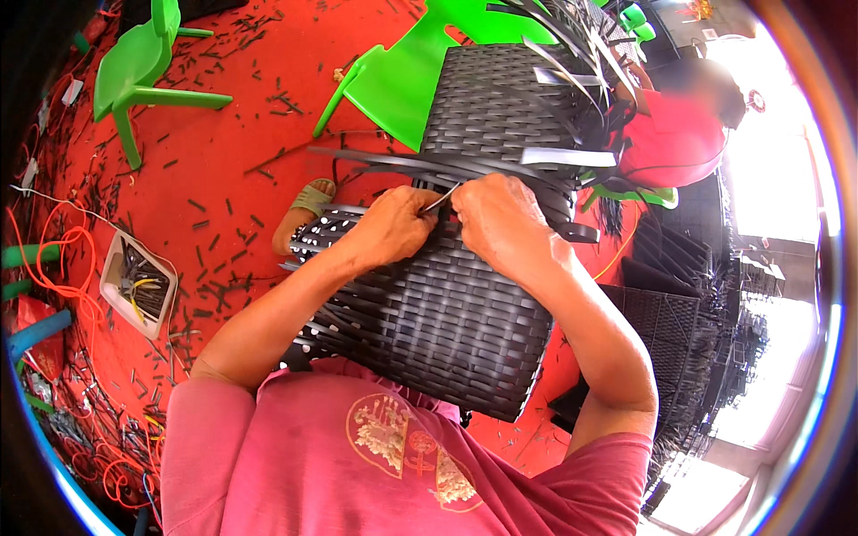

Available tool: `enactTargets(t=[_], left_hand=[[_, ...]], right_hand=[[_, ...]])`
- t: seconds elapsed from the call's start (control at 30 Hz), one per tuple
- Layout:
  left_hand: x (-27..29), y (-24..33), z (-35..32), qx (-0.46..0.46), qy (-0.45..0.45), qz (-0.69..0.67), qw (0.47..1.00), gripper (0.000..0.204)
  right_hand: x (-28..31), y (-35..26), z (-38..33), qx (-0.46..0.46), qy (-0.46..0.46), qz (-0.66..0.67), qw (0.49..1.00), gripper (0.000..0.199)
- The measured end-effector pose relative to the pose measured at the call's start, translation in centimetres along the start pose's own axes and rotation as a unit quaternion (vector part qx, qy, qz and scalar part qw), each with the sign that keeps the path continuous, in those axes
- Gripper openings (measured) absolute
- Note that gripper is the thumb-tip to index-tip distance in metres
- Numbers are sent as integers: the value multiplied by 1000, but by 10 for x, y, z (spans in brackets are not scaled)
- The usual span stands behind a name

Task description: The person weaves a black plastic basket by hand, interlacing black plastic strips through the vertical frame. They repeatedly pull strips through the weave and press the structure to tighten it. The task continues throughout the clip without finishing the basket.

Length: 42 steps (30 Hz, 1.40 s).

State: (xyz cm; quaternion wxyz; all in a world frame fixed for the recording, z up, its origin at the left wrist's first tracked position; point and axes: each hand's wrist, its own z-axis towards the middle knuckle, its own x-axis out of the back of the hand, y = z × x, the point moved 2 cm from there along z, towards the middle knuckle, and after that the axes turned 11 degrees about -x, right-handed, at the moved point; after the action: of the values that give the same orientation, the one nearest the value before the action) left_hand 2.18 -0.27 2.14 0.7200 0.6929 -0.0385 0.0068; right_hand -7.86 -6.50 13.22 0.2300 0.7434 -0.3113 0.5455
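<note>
Black woven strapping covers the piece I am working on, a woven black panel (456,304) that fills the middle of the frame and leans against my chest at the bottom. My left hand (393,228) sits on it just left of centre, fingers curled tight, thumb and forefinger pinched on a thin pale strip (441,198) that slants up to the right. My right hand (500,223) lies just beside it, knuckles up, fingers folded down onto the weave and pressing against the same spot; whether it grips the strip itself I cannot tell, since the fingertips are hidden under the hand. The two hands nearly touch at the strip.

Loose black strips (402,161) stick out to the left just above my hands, and more unwoven ends (572,36) fan out at the top of the panel, toward the upper right. To the left of my left wrist a perforated black-and-white edge of the piece (326,228) shows.

Behind it, on the red floor (223,134), a foot in a tan sandal (307,207) rests. A green plastic chair (134,71) stands in the upper left, another green chair (402,71) lies at the top centre. A white tray with tools (136,284) sits at the left, near orange cable (63,241). A person in a red shirt (670,134) is at the upper right. Stacked dark woven panels (670,313) stand at the right.
</note>
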Motion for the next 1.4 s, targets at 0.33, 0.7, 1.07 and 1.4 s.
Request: enactTargets(t=[0.33,0.7,1.07,1.4], left_hand=[[35,13,-3,4,138,-150,979,9],[31,-27,-38,36,170,-146,974,14],[11,-53,-14,22,162,-152,975,17],[87,-117,-47,161,170,-130,964,16]], right_hand=[[-9,11,13,73,98,247,961,17],[-12,-4,22,-64,-71,281,955,11],[-32,-9,39,-25,-66,114,991,10],[-3,-35,-23,127,28,112,985,24]])
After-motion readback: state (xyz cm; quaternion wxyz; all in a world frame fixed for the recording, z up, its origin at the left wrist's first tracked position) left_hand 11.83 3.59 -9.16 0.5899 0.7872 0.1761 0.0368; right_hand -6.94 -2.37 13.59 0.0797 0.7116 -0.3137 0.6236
